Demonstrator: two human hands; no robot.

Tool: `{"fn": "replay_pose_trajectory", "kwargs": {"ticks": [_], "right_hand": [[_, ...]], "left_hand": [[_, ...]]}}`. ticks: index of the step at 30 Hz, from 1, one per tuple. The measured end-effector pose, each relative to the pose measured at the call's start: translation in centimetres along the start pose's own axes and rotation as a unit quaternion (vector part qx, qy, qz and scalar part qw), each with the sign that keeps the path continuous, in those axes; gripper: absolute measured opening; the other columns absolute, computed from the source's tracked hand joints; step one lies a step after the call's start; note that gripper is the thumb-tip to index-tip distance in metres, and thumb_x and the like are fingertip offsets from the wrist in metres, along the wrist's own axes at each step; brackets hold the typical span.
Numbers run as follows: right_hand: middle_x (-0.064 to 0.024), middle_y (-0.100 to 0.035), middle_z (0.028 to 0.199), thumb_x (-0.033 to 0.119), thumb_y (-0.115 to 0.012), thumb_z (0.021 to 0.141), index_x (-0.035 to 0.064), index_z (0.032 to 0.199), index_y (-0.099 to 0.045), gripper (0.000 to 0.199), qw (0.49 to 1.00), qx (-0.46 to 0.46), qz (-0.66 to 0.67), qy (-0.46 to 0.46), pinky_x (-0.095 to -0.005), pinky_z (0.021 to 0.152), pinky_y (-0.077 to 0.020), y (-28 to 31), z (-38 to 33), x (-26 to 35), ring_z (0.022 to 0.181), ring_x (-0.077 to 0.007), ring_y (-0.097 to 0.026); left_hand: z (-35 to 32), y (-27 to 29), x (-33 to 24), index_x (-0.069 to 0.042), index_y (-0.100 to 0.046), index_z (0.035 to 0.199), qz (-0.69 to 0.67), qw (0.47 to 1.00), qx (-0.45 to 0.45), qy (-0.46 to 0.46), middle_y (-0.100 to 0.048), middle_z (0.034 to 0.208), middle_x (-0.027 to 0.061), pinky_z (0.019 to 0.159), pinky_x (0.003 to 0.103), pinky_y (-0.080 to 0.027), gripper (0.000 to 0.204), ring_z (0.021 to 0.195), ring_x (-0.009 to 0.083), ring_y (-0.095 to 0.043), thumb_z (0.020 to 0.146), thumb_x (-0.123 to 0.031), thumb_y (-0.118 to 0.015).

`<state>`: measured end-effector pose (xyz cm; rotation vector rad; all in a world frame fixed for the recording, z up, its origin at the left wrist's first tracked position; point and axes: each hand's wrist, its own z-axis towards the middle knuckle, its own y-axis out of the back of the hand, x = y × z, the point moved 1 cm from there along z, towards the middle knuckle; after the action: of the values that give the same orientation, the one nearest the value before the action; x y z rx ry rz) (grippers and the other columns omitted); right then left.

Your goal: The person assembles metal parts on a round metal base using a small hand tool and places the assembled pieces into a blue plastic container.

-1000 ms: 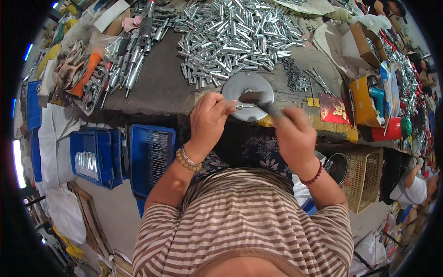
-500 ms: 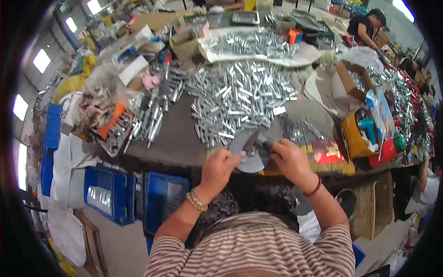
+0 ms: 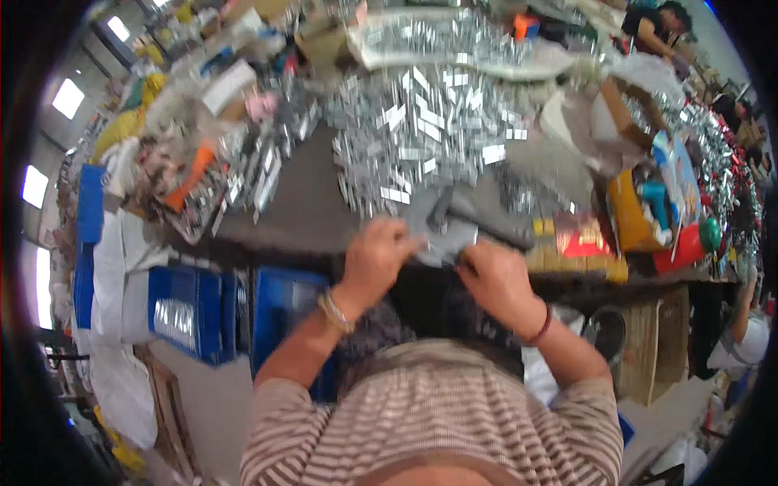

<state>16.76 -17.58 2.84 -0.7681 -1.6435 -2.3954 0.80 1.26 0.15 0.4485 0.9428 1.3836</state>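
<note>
A grey round metal plate (image 3: 417, 217) lies at the table's near edge. On it rests a dark hammer (image 3: 478, 220), its handle pointing right and free of both hands. My left hand (image 3: 374, 263) is closed at the plate's left side, thumb and finger pinched, with a small pale glint at the tips. My right hand (image 3: 501, 279) is closed at the plate's near right edge, below the hammer handle, next to a bright patch. Blur hides what either hand pinches. Beyond the plate spreads a heap of shiny metal pieces (image 3: 421, 134).
Left on the table are sockets and long tools (image 3: 263, 178). Right are a red packet (image 3: 583, 241), a yellow box (image 3: 636, 215) and a red bottle with green cap (image 3: 685, 253). Blue bins (image 3: 190, 316) stand below the left edge. A co-worker (image 3: 656, 32) is at far right.
My right hand has let go of the hammer and moved down to the plate's near edge. The hammer now lies on the plate. The whole view has shifted and blurred.
</note>
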Motion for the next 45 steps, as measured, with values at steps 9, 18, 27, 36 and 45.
{"fn": "replay_pose_trajectory", "kwargs": {"ticks": [9, 18, 27, 36, 45], "right_hand": [[-0.0050, -0.067, 0.076, 0.011, -0.072, 0.097, -0.0033, 0.114, -0.065, 0.023, 0.837, 0.182, 0.413, -0.308, -0.0288, 0.056, -0.0509, -0.9, -1.1, 2.8, 0.061, -0.0096, -0.063], [-0.0024, -0.067, 0.078, 0.011, -0.071, 0.099, -0.0012, 0.114, -0.066, 0.020, 0.866, 0.191, 0.393, -0.242, -0.0277, 0.059, -0.0505, -2.8, -2.2, 4.7, 0.067, -0.0087, -0.063], [-0.0031, -0.070, 0.097, 0.006, -0.068, 0.103, -0.0001, 0.126, -0.067, 0.024, 0.861, 0.037, 0.443, -0.247, -0.0242, 0.067, -0.0541, -1.3, 0.2, 0.6, 0.077, -0.0082, -0.065], [-0.0013, -0.067, 0.084, 0.017, -0.067, 0.104, 0.0020, 0.127, -0.068, 0.027, 0.861, 0.012, 0.430, -0.272, -0.0220, 0.054, -0.0432, -2.2, 0.7, -0.7, 0.062, -0.0071, -0.056], [-0.0036, -0.068, 0.083, 0.017, -0.066, 0.103, 0.0020, 0.119, -0.070, 0.021, 0.870, -0.027, 0.405, -0.281, -0.0225, 0.050, -0.0440, -1.9, 0.1, -0.7, 0.059, -0.0081, -0.057]], "left_hand": [[-3.2, -0.7, -4.4, -0.008, -0.053, 0.152, -0.356, 0.849, -0.026, 0.389, -0.074, 0.100, 0.0060, 0.065, 0.026, -0.056, 0.047, 0.081, 0.0086, -0.068, 0.105, -0.007, -0.063], [-4.7, -0.4, -5.8, -0.006, -0.040, 0.156, -0.542, 0.690, -0.071, 0.475, -0.075, 0.103, 0.0096, 0.074, 0.024, -0.054, 0.059, 0.091, 0.0101, -0.069, 0.104, -0.011, -0.067], [-12.6, 4.9, 1.0, -0.009, -0.048, 0.145, -0.415, 0.693, -0.240, 0.539, -0.074, 0.103, 0.0061, 0.070, 0.025, -0.051, 0.053, 0.089, 0.0101, -0.067, 0.098, -0.014, -0.073], [-31.2, -0.6, 14.1, -0.004, -0.051, 0.141, -0.268, 0.544, -0.306, 0.734, -0.071, 0.098, 0.0066, 0.066, 0.028, -0.051, 0.051, 0.081, 0.0134, -0.065, 0.093, -0.007, -0.071], [-33.8, -6.0, 23.2, -0.001, -0.061, 0.126, -0.192, 0.543, -0.300, 0.760, -0.071, 0.089, 0.0102, 0.056, 0.032, -0.052, 0.043, 0.070, 0.0156, -0.066, 0.089, -0.007, -0.081]]}}
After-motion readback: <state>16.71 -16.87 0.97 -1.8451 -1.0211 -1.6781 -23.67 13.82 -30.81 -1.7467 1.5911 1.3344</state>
